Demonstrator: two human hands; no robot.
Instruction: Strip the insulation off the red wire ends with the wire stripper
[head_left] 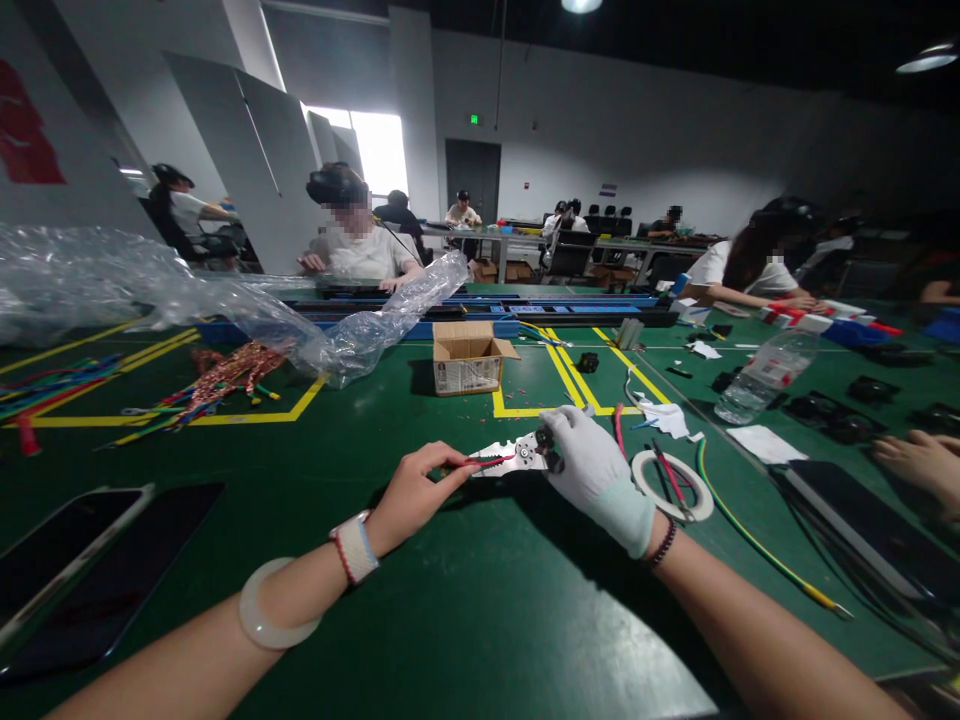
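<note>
Between the thumb and fingers of my bare left hand [416, 492] is a thin red wire [491, 461], which reaches across the jaws of a silver wire stripper [525, 452]. My right hand [596, 470], in a pale work glove, is closed round the stripper's dark handles. Just beyond both hands stands an open cardboard box [469, 372]. To the right of the glove lies a roll of white tape [701, 500] with a red-and-black pen-like tool [670, 475] across it. Whether the jaws are closed on the wire I cannot tell.
Two dark phone-like slabs [112, 580] lie at the left. Behind them are bundled wires [232, 380] and clear plastic wrap [360, 335]. A green-yellow cable [757, 555], a water bottle [769, 375] and a co-worker's hand [919, 465] are at the right. Another person sits opposite.
</note>
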